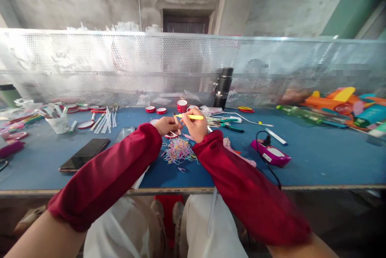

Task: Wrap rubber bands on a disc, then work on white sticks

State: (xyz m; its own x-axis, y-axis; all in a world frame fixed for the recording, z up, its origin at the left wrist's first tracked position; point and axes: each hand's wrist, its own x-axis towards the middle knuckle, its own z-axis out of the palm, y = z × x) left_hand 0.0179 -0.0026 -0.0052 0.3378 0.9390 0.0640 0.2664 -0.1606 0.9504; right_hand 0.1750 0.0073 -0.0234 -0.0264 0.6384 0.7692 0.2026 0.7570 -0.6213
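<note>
My left hand (166, 124) is closed around a thin stick-like piece (176, 123) that stands up between the fingers. My right hand (196, 126) pinches a yellow pen-like stick (193, 117) held level, its left tip touching the piece in my left hand. Both hands hover over the blue table (316, 161), just beyond a heap of small pastel rubber bands (178, 150). Both forearms wear dark red sleeves.
A black phone (84, 154) lies left of my arms. A white cup (59, 123), white sticks (104, 123) and red-rimmed discs (155, 109) sit at back left. A black flask (223, 87), pliers (230, 126), a pink device with cable (271, 154) and colourful toys (340, 103) are right.
</note>
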